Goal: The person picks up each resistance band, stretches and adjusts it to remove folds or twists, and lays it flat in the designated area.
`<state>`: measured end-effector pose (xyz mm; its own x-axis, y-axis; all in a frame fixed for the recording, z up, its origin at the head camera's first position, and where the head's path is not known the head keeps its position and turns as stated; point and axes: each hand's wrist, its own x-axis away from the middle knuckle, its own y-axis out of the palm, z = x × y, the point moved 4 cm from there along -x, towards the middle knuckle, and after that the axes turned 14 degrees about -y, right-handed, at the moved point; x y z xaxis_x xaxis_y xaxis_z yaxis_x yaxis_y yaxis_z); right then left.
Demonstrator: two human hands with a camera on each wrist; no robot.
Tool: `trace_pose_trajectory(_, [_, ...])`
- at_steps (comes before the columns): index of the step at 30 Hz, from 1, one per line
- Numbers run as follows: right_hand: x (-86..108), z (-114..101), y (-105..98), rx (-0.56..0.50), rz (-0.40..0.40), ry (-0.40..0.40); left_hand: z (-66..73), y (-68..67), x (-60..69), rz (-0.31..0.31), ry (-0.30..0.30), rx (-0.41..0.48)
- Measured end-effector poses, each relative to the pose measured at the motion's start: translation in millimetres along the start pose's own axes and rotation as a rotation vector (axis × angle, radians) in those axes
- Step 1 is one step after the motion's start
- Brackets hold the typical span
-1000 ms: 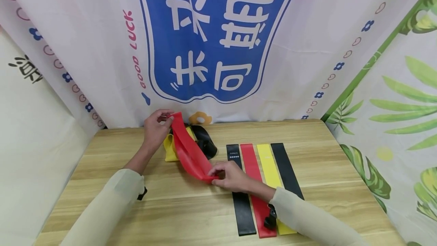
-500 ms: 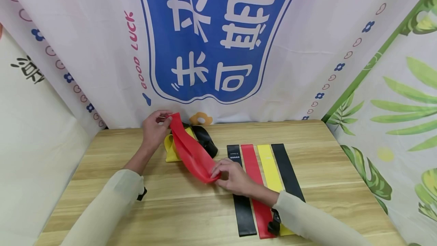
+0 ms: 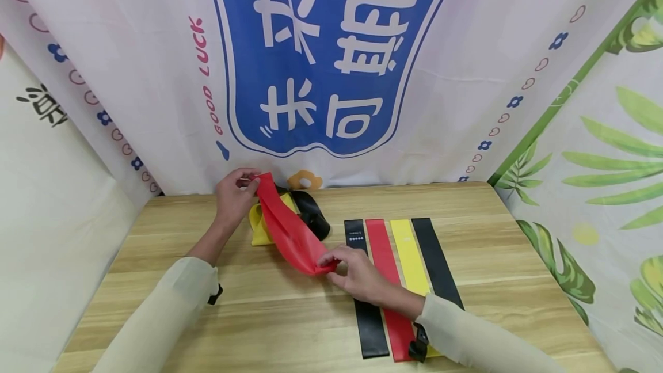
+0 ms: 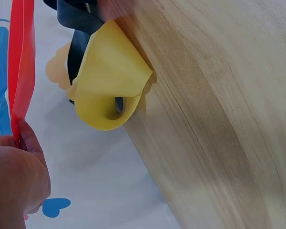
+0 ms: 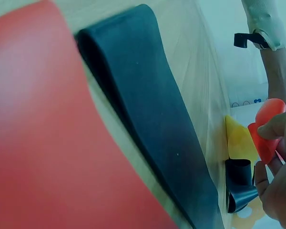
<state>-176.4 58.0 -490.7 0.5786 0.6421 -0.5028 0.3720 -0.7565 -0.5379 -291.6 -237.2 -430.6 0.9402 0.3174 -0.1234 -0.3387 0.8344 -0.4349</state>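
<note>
A red resistance band loop (image 3: 292,235) hangs slantwise between both hands. My left hand (image 3: 234,199) pinches its far upper end near the table's back edge; the left wrist view shows thumb and fingers on the red band (image 4: 23,62). At the near end, my right hand (image 3: 357,274) grips the band between thumb and fingers. Behind and below the held band lie a crumpled yellow band (image 3: 260,228) and a curled black band (image 3: 309,209), both partly hidden by it. In the left wrist view, the yellow band (image 4: 112,67) curls into an open loop.
Right of the held band, a black band (image 3: 372,330), a red band (image 3: 380,246), a yellow band (image 3: 405,246) and another black band (image 3: 437,263) lie flat side by side. My right forearm crosses over them. A printed curtain (image 3: 445,120) stands behind the wooden table (image 3: 248,327).
My right hand has shifted slightly to the right with the near end of the red band, and the band's folds have changed a little. My left hand stays nearly in place.
</note>
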Motion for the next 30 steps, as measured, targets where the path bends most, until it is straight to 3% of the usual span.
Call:
trace_pose_trajectory(13, [-0.5,1.4,3.1,-0.006,-0.012,0.023,-1.7,2.2,-2.4,-0.008,-0.003,-0.015])
trace_pose_trajectory(30, [3.2,1.7,-2.2,0.134,0.066,-0.068,-6.5,-3.7,-2.8,-0.004,-0.025,-0.03])
